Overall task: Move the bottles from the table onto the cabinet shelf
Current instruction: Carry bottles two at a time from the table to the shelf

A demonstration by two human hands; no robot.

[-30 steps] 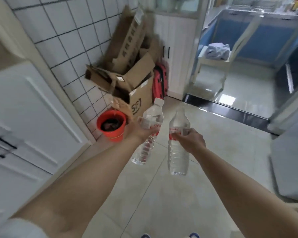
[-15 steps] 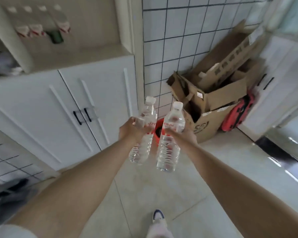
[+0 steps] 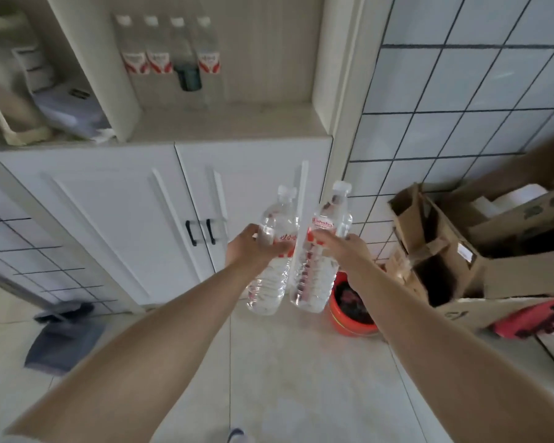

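Fingers (image 3: 280, 247) of each hand are being wrapped around 1 bottle, both held below the shelf (image 3: 224, 123). 4 bottles (image 3: 170, 55) already standing there could be toppled during placement.

1. My left bottle (image 3: 274, 247) — clear plastic, white cap, red label, upright, tilted slightly right.
2. My right bottle (image 3: 320, 251), same kind, sits just beside it at 3 o'clock.
3. The cabinet shelf (image 3: 231, 123) at 12 o'clock carries a row of four bottles (image 3: 170, 55) — three red-labelled, one dark-labelled.
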